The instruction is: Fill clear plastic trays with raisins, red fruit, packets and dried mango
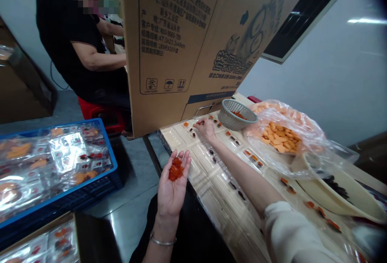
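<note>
My left hand [173, 188] is palm up beside the near edge of the table, cupped under a small heap of glossy orange-red pieces [176, 169]. My right hand [207, 128] reaches over the far end of a row of pale plastic trays [208, 160]. Its fingertips are pinched together low over a compartment; whatever lies between them is too small to make out. Close by are an orange piece [186, 124] and dark pieces [194, 134] in the trays. Other compartments hold dark pieces [236, 189] or mixed orange and dark ones [253, 158].
A grey basket [231, 114] with orange-red pieces stands behind my right hand. Right of it are a plastic bag of orange chunks [281, 137] and a cream basin [317, 198]. A large carton [181, 53] blocks the far side. A blue crate [113, 166] and a seated person [69, 41] are left.
</note>
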The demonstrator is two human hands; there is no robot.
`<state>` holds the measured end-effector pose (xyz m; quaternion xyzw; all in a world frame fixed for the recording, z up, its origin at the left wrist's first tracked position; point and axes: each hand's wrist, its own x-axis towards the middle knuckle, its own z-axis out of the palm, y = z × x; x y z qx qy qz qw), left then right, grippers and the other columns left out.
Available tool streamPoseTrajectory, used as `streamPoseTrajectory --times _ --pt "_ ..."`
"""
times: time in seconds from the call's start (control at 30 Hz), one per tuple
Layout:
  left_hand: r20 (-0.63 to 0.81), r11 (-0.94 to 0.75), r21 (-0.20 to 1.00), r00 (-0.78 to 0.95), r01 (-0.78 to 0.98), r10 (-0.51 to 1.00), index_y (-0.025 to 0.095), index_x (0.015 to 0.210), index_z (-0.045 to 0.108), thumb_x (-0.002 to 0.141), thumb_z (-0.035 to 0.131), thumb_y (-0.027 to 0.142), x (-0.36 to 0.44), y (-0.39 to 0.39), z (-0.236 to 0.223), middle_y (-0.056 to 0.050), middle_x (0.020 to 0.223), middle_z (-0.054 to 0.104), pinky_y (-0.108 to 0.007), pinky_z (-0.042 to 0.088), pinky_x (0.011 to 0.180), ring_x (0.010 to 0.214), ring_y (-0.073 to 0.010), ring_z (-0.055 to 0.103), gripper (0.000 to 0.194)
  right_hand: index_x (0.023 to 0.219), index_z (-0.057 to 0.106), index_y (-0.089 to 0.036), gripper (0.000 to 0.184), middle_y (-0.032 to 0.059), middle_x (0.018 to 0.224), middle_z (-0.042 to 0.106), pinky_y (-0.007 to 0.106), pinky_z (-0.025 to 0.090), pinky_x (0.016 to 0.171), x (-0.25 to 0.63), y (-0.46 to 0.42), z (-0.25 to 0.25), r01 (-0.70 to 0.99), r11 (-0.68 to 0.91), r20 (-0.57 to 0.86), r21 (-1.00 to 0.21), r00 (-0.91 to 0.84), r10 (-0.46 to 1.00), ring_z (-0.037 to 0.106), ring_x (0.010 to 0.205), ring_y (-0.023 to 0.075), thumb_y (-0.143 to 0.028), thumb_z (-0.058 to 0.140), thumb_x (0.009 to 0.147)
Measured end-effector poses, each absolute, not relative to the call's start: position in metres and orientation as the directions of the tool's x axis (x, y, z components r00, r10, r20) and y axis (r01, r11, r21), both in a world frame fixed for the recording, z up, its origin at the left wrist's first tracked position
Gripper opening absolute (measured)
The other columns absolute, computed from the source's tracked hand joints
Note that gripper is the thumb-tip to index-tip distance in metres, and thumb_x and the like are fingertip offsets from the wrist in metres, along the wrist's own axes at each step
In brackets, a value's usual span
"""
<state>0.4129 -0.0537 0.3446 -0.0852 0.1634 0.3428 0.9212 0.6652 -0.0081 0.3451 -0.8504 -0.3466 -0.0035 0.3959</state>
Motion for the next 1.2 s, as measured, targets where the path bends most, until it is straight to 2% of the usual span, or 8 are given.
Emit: streamPoseTrajectory --times 0.17,0.5,0.67,0.77,0.87,1.0,1.1,1.2 --pt "-0.351 0.752 -0.047 0.716 -0.657 0.604 0.012 0.116 0.066 0.096 0.043 0.013 0.414 -0.05 0.341 -0.015 0.113 0.07 -0.042 0.054 0.1 0.127 -0.0295 0.055 0.031 0.085 0.059 -0.02 0.01 -0.0025 0.066 0.062 0.024 0.043 0.061 0.667 -0.004 0.328 0.592 -0.467 0.262 -0.657 0.76 0.594 0.057 0.06 0.0147 -0.027 0.061 0.078" --pt "-0.373 0.755 -0.028 0.707 -0.656 0.601 0.009 0.11 0.068 0.095 0.043 0.012 0.414 -0.052 0.345 -0.015 0.109 0.071 -0.041 0.055 0.098 0.126 -0.0311 0.055 0.029 0.089 0.069 -0.016 0.017 0.0069 0.094 0.068 0.031 0.046 0.082 0.666 -0.049 0.338 0.72 -0.42 0.301 -0.553 0.642 0.705 0.06 0.082 0.0194 -0.024 0.068 0.075" --pt "-0.339 0.765 -0.027 0.726 -0.644 0.599 0.012 0.125 0.062 0.096 0.043 0.015 0.416 -0.06 0.345 -0.016 0.119 0.069 -0.042 0.054 0.099 0.127 -0.03 0.055 0.035 0.09 0.071 -0.014 0.016 0.0117 0.099 0.069 0.035 0.044 0.091 0.661 -0.052 0.354 0.802 -0.338 0.352 -0.492 0.539 0.765 0.06 0.092 0.0216 -0.015 0.056 0.085" --pt "-0.342 0.764 -0.034 0.725 -0.645 0.597 0.014 0.134 0.056 0.096 0.043 0.017 0.417 -0.063 0.347 -0.017 0.127 0.065 -0.042 0.053 0.1 0.127 -0.0286 0.056 0.04 0.085 0.071 -0.014 0.016 0.0081 0.09 0.071 0.032 0.047 0.084 0.65 -0.056 0.375 0.784 -0.333 0.308 -0.524 0.538 0.784 0.062 0.085 0.02 -0.01 0.056 0.083" --pt "-0.325 0.764 -0.016 0.725 -0.646 0.607 0.015 0.137 0.053 0.096 0.043 0.019 0.417 -0.065 0.351 -0.017 0.133 0.061 -0.041 0.052 0.1 0.127 -0.0275 0.055 0.042 0.094 0.071 -0.017 0.014 0.0032 0.086 0.071 0.027 0.049 0.073 0.619 -0.075 0.392 0.75 -0.192 0.211 -0.633 0.406 0.889 0.063 0.077 0.0169 -0.021 0.061 0.087" --pt "-0.298 0.767 0.06 0.722 -0.638 0.624 0.017 0.132 0.057 0.097 0.041 0.021 0.417 -0.067 0.354 -0.013 0.135 0.061 -0.033 0.054 0.095 0.126 -0.0226 0.056 0.039 0.106 0.07 -0.022 0.02 0.0037 0.096 0.067 0.03 0.05 0.081 0.568 -0.114 0.397 0.708 0.124 0.221 -0.695 0.045 0.974 0.062 0.088 0.0175 -0.03 0.065 0.088" --pt "-0.29 0.79 0.108 0.742 -0.603 0.605 0.016 0.129 0.06 0.098 0.039 0.022 0.417 -0.072 0.354 -0.012 0.136 0.06 -0.026 0.053 0.092 0.126 -0.0197 0.056 0.037 0.118 0.065 -0.023 0.026 0.0057 0.097 0.062 0.034 0.049 0.087 0.539 -0.137 0.389 0.771 0.157 0.31 -0.617 0.054 0.949 0.06 0.093 0.0187 -0.022 0.057 0.093" --pt "-0.31 0.819 0.095 0.765 -0.566 0.564 0.014 0.131 0.059 0.098 0.038 0.019 0.419 -0.083 0.356 -0.012 0.132 0.063 -0.024 0.051 0.096 0.125 -0.0184 0.057 0.039 0.117 0.062 -0.023 0.025 0.0065 0.099 0.061 0.036 0.049 0.089 0.523 -0.152 0.383 0.829 0.105 0.373 -0.55 0.131 0.919 0.059 0.097 0.0198 -0.018 0.051 0.095"
